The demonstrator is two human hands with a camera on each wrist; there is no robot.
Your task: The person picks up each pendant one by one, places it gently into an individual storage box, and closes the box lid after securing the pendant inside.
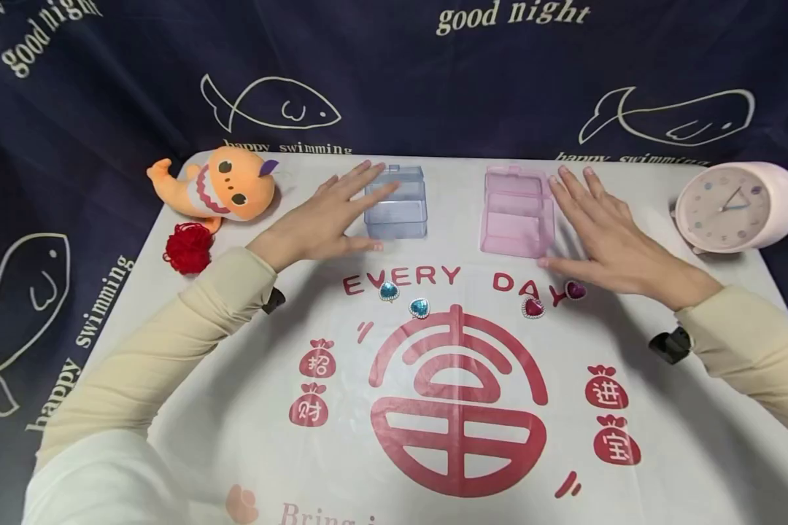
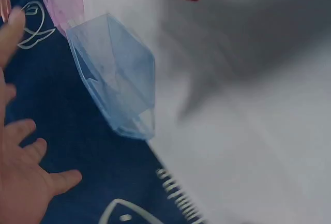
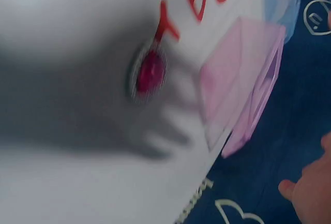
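Observation:
In the head view my left hand (image 1: 335, 215) is spread with straight fingers beside a clear blue plastic box (image 1: 407, 211), the fingertips overlapping its left side. My right hand (image 1: 613, 237) spreads likewise at the right side of a clear pink plastic box (image 1: 515, 222). Both boxes stand with their lids raised. Nothing is held in either hand. In front of the blue box lie two blue heart-shaped gems (image 1: 419, 308) with silvery beaded rims. Two magenta ones (image 1: 532, 308) lie in front of the pink box, one close below the right hand; the right wrist view shows a magenta gem (image 3: 151, 73) blurred.
An orange plush toy (image 1: 236, 186) and a red yarn ball (image 1: 188, 249) sit at the table's left. A pale pink clock (image 1: 729, 208) stands at the right back. Behind the white printed tablecloth (image 1: 256, 452) hangs a dark blue curtain (image 1: 433, 95).

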